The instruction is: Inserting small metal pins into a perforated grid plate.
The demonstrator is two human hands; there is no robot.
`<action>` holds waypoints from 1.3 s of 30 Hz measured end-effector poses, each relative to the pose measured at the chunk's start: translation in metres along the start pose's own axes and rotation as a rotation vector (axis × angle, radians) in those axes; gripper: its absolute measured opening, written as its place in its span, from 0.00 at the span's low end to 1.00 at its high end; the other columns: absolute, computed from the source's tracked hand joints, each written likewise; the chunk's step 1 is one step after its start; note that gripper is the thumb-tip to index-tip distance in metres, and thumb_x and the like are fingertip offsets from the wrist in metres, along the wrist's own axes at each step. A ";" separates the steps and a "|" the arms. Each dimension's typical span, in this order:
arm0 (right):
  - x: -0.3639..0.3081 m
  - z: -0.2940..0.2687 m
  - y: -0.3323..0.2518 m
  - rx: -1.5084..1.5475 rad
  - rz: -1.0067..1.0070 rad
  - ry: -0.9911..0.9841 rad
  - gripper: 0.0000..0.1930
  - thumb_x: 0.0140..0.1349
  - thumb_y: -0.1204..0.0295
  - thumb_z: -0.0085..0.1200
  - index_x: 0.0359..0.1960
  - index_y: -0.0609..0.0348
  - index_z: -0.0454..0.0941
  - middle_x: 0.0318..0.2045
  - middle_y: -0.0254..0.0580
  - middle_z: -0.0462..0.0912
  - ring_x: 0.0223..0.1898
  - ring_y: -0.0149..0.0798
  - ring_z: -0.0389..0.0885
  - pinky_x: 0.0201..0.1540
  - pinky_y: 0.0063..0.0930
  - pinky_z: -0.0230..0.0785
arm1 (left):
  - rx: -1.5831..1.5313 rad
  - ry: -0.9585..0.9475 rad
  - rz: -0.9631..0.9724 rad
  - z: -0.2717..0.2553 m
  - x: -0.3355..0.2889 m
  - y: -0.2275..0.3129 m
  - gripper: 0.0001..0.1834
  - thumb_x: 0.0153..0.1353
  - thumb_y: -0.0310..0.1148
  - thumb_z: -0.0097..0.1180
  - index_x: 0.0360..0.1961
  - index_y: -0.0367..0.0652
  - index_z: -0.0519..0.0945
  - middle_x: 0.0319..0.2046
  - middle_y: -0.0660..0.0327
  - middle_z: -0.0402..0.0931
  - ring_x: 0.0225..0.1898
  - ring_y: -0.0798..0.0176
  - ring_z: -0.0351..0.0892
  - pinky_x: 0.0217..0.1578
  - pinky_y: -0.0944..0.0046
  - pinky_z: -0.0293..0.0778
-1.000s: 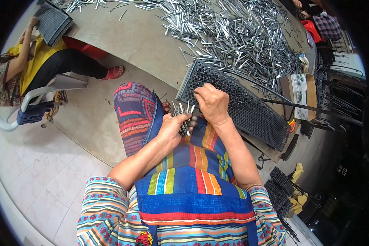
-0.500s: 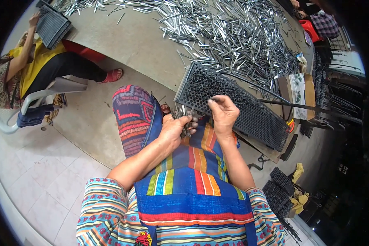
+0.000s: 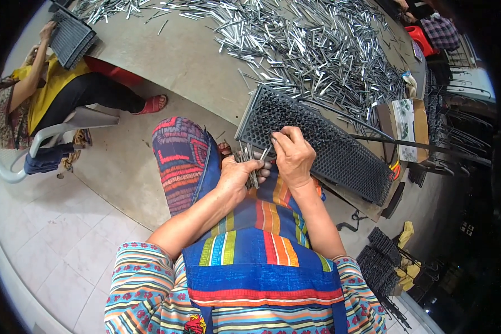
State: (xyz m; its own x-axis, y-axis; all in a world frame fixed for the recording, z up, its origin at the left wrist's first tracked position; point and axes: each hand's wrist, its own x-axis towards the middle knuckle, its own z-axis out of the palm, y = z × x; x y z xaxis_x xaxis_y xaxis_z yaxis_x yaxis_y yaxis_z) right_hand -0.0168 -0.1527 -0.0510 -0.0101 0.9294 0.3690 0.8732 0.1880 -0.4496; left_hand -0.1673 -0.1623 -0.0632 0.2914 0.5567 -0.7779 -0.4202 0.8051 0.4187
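Observation:
My left hand (image 3: 240, 172) is closed around a bunch of thin metal sticks (image 3: 247, 155) above my lap, their tips poking up past the thumb. Close beside it, my right hand (image 3: 293, 156) pinches at the end of one slim metal stick (image 3: 266, 151), which slants between the two hands. Just beyond my right hand lies a long black tray (image 3: 350, 164), tilted and covered in small round holes like a honeycomb. Dark pieces fill many holes at its far left part. My fingers partly hide the tray's near edge.
A large heap of loose metal sticks (image 3: 312, 50) covers the table (image 3: 167, 55) beyond the tray. An open carton (image 3: 420, 122) stands at the right, with a dark bar in front. At the left, a seated person (image 3: 44, 94) handles another black tray (image 3: 69, 39). Black racks (image 3: 378, 256) lie lower right.
My right hand has moved left and slightly down from over the tray to my left hand, where its fingertips meet a stick. My left hand stays nearly in place.

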 end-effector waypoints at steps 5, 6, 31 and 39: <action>-0.014 -0.004 0.008 0.357 0.295 -0.128 0.08 0.52 0.79 0.61 0.35 0.63 0.83 0.29 0.38 0.80 0.26 0.28 0.79 0.27 0.23 0.69 | 0.013 -0.065 0.023 -0.001 -0.003 0.001 0.05 0.56 0.19 0.57 0.35 0.35 0.79 0.27 0.55 0.82 0.23 0.64 0.82 0.21 0.68 0.79; -0.017 -0.006 0.012 0.524 0.482 -0.336 0.09 0.51 0.79 0.61 0.36 0.64 0.83 0.29 0.35 0.80 0.25 0.23 0.77 0.26 0.20 0.66 | 0.030 -0.105 0.032 -0.001 -0.004 0.002 0.05 0.56 0.20 0.57 0.35 0.35 0.79 0.27 0.55 0.82 0.24 0.64 0.82 0.22 0.68 0.79; -0.022 -0.007 0.021 0.929 0.621 0.190 0.03 0.57 0.83 0.59 0.33 0.64 0.80 0.24 0.29 0.77 0.18 0.18 0.66 0.21 0.13 0.57 | 0.222 -0.183 -0.111 -0.014 -0.011 -0.016 0.06 0.57 0.22 0.56 0.37 0.35 0.77 0.28 0.53 0.82 0.22 0.64 0.80 0.23 0.65 0.79; -0.014 0.002 0.017 0.486 0.255 0.185 0.05 0.51 0.84 0.61 0.30 0.65 0.81 0.26 0.35 0.78 0.23 0.23 0.71 0.26 0.18 0.62 | 0.458 -0.606 0.022 -0.027 -0.024 -0.034 0.14 0.55 0.17 0.54 0.44 0.36 0.75 0.31 0.60 0.80 0.30 0.70 0.80 0.37 0.70 0.76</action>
State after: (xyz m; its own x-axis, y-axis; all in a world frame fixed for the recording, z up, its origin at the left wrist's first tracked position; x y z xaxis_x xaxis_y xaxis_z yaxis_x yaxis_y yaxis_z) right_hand -0.0030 -0.1624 -0.0653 0.2947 0.9016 0.3167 0.5123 0.1307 -0.8488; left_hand -0.1831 -0.2082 -0.0708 0.7636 0.4825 -0.4292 -0.0713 0.7236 0.6866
